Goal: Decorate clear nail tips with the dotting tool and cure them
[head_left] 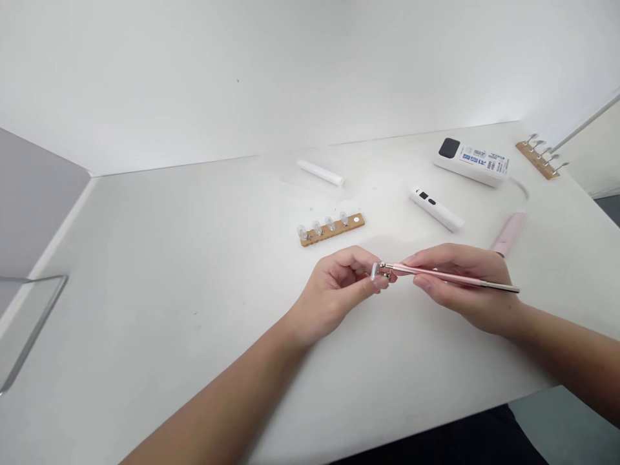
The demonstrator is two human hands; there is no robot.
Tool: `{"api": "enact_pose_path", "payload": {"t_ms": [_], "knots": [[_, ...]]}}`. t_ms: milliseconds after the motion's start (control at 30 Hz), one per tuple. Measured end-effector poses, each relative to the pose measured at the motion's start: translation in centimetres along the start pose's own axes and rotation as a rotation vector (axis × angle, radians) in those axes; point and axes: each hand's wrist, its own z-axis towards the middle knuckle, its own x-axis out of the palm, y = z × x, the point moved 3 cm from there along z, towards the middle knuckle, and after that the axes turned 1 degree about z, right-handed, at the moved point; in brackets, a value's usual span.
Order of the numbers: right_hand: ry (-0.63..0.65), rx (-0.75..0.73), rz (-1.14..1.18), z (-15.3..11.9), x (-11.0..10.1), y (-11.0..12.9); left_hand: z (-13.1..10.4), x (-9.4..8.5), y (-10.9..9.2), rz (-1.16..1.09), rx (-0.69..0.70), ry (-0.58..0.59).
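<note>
Holding pink tool (448,278) in right grip (472,300)

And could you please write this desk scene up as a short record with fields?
left hand: left hand pinches a small clear piece
right hand: right hand holds a slim pink tool like a pen
tool tip: at the clear piece; contact too small to confirm
middle: wooden strip bearing four clear pieces, with a white dot near one end
behind strip: white stick
right side: white handheld device, pink device, white box with printed label
far right: second wooden strip with four upright pieces
</note>
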Motion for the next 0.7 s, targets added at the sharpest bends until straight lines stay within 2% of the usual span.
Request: {"api": "enact_pose_path", "payload": {"t_ms": [333, 700], "knots": [[-0.003, -0.028, 0.023, 0.08, 0.08, 0.03, 0.02, -0.02, 0.08, 0.001, -0.010, -0.006], [0.052, -0.031, 0.029, -0.07, 0.02, -0.04, 0.00, -0.21, 0.10, 0.039, -0.031, -0.036]]}}
